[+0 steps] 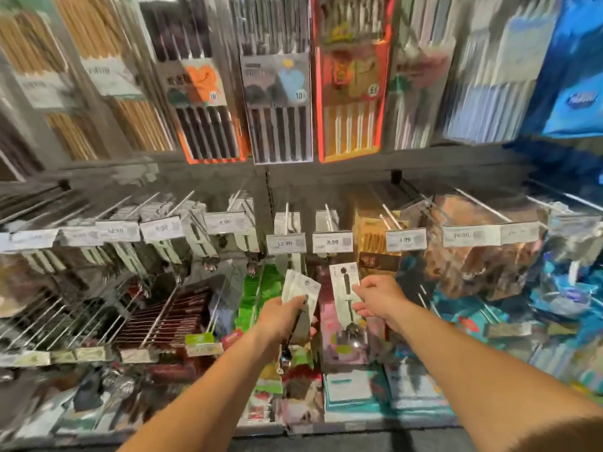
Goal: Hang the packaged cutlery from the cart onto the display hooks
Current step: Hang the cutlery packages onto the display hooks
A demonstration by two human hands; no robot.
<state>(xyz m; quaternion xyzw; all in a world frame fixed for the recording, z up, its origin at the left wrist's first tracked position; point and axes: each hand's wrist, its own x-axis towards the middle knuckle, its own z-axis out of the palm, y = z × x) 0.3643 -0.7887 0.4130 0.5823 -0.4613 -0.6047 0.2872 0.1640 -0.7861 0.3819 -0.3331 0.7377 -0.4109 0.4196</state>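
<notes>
White cutlery packs [300, 288] pinched by left hand [282, 316], spoon pack [346, 288] by right hand [378, 296]; blurred hook [329, 218] risked missing the hole.

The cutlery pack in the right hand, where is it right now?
In the head view it sits just right of centre: the single cutlery pack is pinched by the right hand, just below the price tags, beside the left hand's packs.

Cutlery pack [345, 290] right of pack stack [301, 290], below price tags [332, 242].
</notes>
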